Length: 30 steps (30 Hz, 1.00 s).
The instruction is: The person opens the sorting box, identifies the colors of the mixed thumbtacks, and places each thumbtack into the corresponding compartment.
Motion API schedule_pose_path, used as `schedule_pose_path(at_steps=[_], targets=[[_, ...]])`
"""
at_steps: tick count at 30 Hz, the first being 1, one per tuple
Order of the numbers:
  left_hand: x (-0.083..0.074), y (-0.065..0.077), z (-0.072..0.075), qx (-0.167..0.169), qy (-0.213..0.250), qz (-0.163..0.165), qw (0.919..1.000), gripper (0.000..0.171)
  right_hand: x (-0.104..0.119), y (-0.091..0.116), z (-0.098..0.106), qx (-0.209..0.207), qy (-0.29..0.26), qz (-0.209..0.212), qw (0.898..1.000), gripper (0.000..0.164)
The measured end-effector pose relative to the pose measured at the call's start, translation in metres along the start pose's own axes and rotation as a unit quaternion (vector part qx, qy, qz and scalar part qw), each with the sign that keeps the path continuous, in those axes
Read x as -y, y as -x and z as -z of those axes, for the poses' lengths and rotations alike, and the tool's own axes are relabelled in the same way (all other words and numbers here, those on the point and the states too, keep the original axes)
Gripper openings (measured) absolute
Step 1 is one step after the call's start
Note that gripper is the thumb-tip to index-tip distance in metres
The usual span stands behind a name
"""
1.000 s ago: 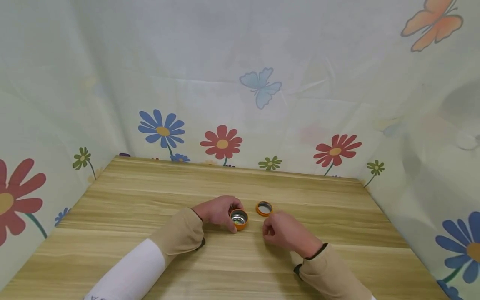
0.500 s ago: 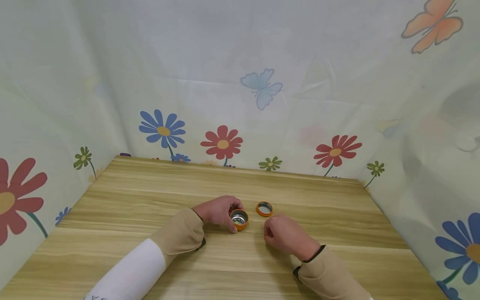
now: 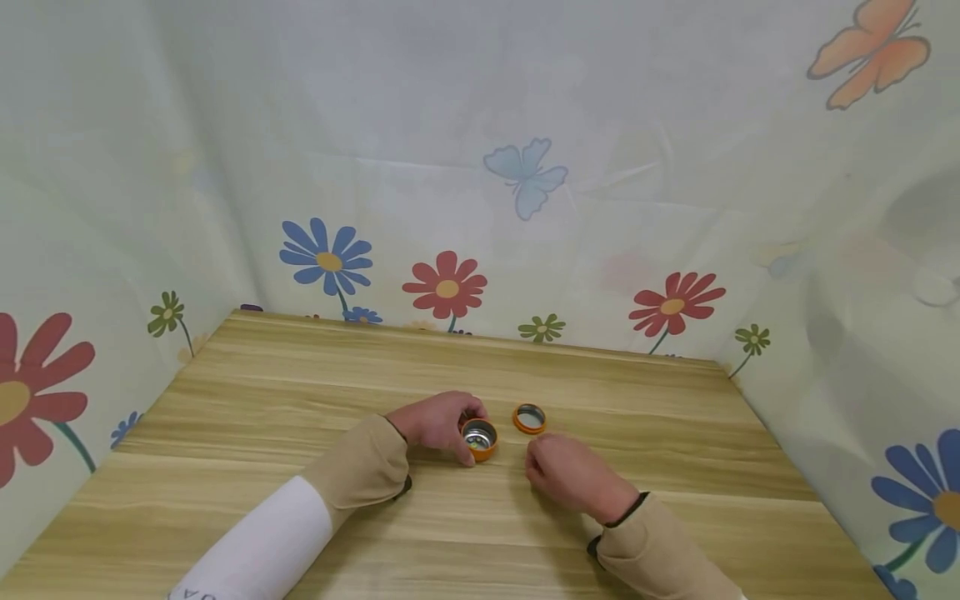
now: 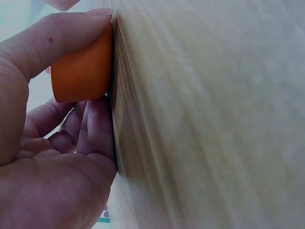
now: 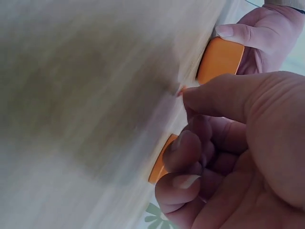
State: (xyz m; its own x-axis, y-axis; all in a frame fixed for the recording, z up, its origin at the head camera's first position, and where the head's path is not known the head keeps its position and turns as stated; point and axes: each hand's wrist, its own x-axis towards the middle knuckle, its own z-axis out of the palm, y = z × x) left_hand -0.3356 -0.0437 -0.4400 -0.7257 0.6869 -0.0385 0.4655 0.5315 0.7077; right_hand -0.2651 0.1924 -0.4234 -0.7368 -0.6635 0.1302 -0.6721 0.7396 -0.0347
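My left hand (image 3: 438,425) curls round a small round orange tin (image 3: 480,450) that stands upright on the table, thumb on the near side and fingers behind. The tin has no lid on; a few tiny light bits show in its silvery inside. In the left wrist view the tin's orange wall (image 4: 81,71) lies between thumb and fingers. Right of it, my right hand (image 3: 573,475) is low over the table with its fingers curled. Its thumb and forefinger pinch a tiny reddish-orange piece (image 5: 181,90), mostly hidden by the fingertips. The orange lid (image 3: 529,419) lies inside up, just beyond that hand.
The wood-grain table (image 3: 360,367) runs back to a pale cloth (image 3: 420,200) printed with flowers and butterflies, which also hangs at both sides. A small dark object (image 3: 251,308) shows at the table's far left corner.
My right hand has shifted very slightly beside the lid. The left hand, the tin and the lid keep their places.
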Motion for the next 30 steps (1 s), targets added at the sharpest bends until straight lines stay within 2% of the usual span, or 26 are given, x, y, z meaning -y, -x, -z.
schedule_pose_path(at_steps=[5,9,12,15,17,19,21,25,28,30], targets=[[-0.002,0.001,0.001,0.002,-0.001,-0.005,1.0,0.048,0.001,-0.004,0.0,0.004,-0.069,-0.005,0.998,0.019],[-0.001,0.001,0.001,0.002,0.002,-0.004,1.0,0.049,0.001,-0.008,0.001,-0.01,-0.136,-0.011,0.991,0.014],[0.0,0.0,0.0,0.001,0.005,0.002,1.0,0.05,0.003,-0.008,0.001,-0.014,-0.205,-0.032,0.978,0.009],[0.001,-0.001,0.0,0.001,0.005,0.005,1.0,0.05,0.004,-0.008,0.003,-0.015,-0.298,-0.053,0.953,0.005],[0.001,0.0,0.0,0.0,0.004,0.004,1.0,0.051,0.005,-0.008,0.004,-0.014,-0.363,-0.06,0.93,0.008],[0.0,0.001,0.0,-0.001,0.003,0.0,1.0,0.05,0.006,-0.008,0.005,-0.012,-0.429,-0.061,0.901,0.012],[-0.001,0.001,0.001,-0.001,0.003,-0.003,1.0,0.05,0.007,-0.008,0.005,-0.008,-0.493,-0.063,0.868,0.014],[-0.004,0.003,0.002,0.001,0.003,-0.003,1.0,0.049,0.009,-0.008,0.004,0.001,-0.611,-0.051,0.79,0.015],[-0.005,0.003,0.002,0.001,0.003,0.002,1.0,0.049,0.011,-0.007,0.004,0.014,-0.692,-0.026,0.722,0.016],[-0.005,0.003,0.001,0.001,0.002,0.004,1.0,0.049,0.013,-0.007,0.004,0.023,-0.733,-0.008,0.68,0.017]])
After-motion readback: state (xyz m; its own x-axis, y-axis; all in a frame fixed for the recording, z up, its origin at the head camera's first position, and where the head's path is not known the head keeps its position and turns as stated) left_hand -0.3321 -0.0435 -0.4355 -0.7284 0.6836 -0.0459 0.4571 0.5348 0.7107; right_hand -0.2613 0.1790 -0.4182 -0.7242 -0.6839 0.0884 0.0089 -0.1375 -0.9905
